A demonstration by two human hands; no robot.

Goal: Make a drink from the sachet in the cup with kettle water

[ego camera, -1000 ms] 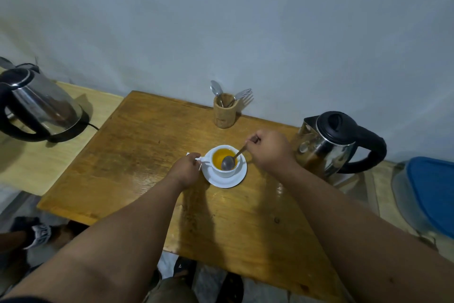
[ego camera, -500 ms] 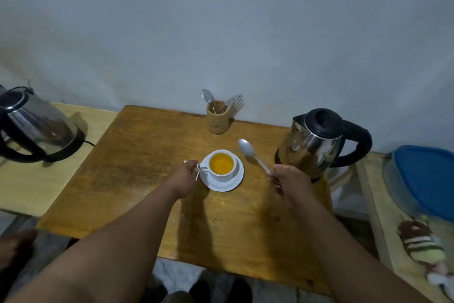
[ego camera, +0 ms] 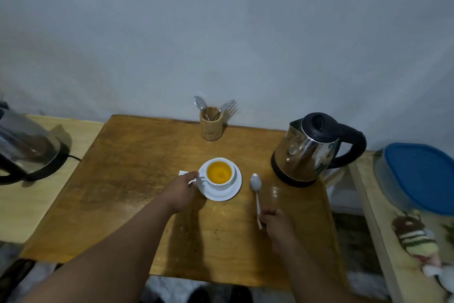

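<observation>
A white cup [ego camera: 219,173] full of orange drink stands on a white saucer [ego camera: 221,194] in the middle of the wooden table [ego camera: 137,180]. My left hand [ego camera: 180,191] pinches the cup's handle on its left side. A white sachet corner [ego camera: 183,173] shows just beyond that hand. My right hand [ego camera: 276,225] grips the handle end of a metal spoon [ego camera: 256,191], whose bowl rests on the table right of the saucer. The steel kettle [ego camera: 309,149] with black lid and handle stands at the table's right edge.
A wooden holder [ego camera: 211,124] with a spoon and fork stands against the back wall. A second kettle [ego camera: 24,148] sits on a side table at the left. At the right lie a blue-lidded container [ego camera: 417,175] and a striped knitted item [ego camera: 415,239].
My right hand lifted the spoon out of the cup, carried it right and lowered it onto the table beside the saucer. My left hand stayed at the cup handle.
</observation>
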